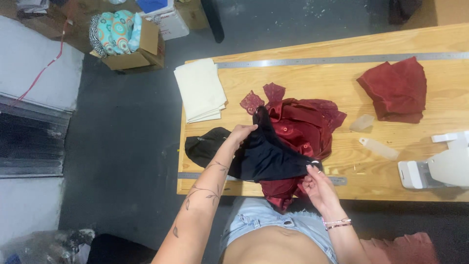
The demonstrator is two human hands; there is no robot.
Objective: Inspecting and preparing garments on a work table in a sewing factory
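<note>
The left hand [240, 133] is being held closed on the upper edge of a black garment [259, 154], fingers pinched over the cloth, while the right hand [316, 188] is being kept clamped on the garment's other end, near the front edge of the tabletop [293, 78], where a small pale glint, perhaps a ring or a fastening, is being shown at the fingertips. The black garment is being stretched between the two grips, above a crumpled dark red satin garment [305, 129] with lace trim that is lying toward the front middle of the tabletop. For the spreading to be done well, the tension is probably best kept even across both grips, and the cloth lifted clear of the red satin beneath, so that the slippery fabric is not being dragged toward the front edge, over which part of it is already hanging. The black garment is being seen as matte, soft and limp, with one rounded end trailing toward the left front corner. A stack of cream cloth [200, 90] is lying at the left rear corner, a long metal ruler [342, 60] along the rear edge, and a folded red piece [395, 90] toward the right.
</note>
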